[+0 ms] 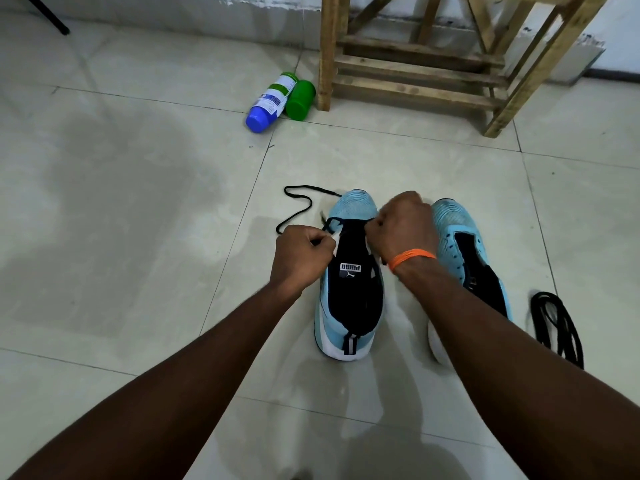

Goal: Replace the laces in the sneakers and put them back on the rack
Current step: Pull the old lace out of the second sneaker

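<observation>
Two light-blue sneakers with dark tongues stand side by side on the tiled floor, toes pointing away from me. Over the left sneaker (pixel 349 299), my left hand (pixel 301 254) pinches a black lace (pixel 301 199) at the shoe's left eyelets. The lace's free end loops on the floor beyond. My right hand (pixel 403 226), with an orange band at the wrist, grips the same lace at the shoe's right eyelets. The right sneaker (pixel 460 244) has no lace and is partly hidden by my right forearm. A second black lace (pixel 557 323) lies coiled on the floor to its right.
A wooden rack (pixel 415 71) with slatted lower shelves stands at the back right against the wall. A blue-capped white bottle (pixel 270 102) and a green container (pixel 300 100) lie by its left leg. A dark pole foot shows at top left.
</observation>
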